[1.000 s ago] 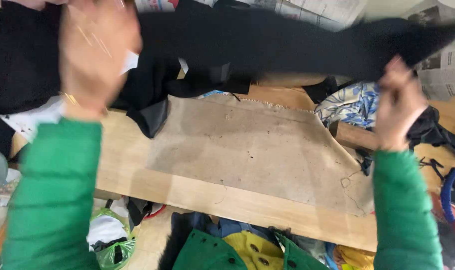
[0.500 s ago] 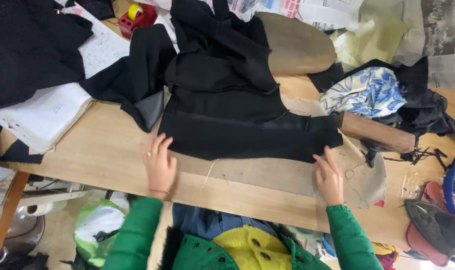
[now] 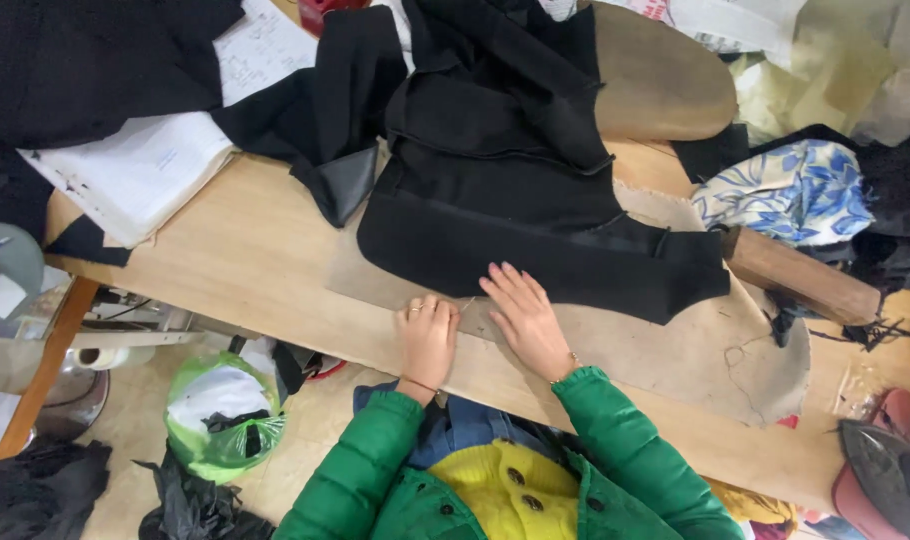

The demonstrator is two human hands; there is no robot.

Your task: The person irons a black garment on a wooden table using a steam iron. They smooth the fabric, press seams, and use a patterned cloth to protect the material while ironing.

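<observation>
Black garment spread flat on wooden table, upper folds heaped toward far edge, lower hem running just beyond both hands. Right hand laid palm down, fingers extended and spread, fingertips touching hem of garment; nothing clasped, hand open and flat. Left hand just beside it, knuckles up, fingers curled loosely onto tan pressing cloth under garment; whether a thin thread is pinched there cannot be told. Both sleeves green, forearms angled in from near table edge, the 2 hands almost touching. Further out: open notebook at left on table, partly under more black fabric; blue floral cloth and wooden block at right. Below table at left, green plastic bag holding white and dark scraps.
</observation>
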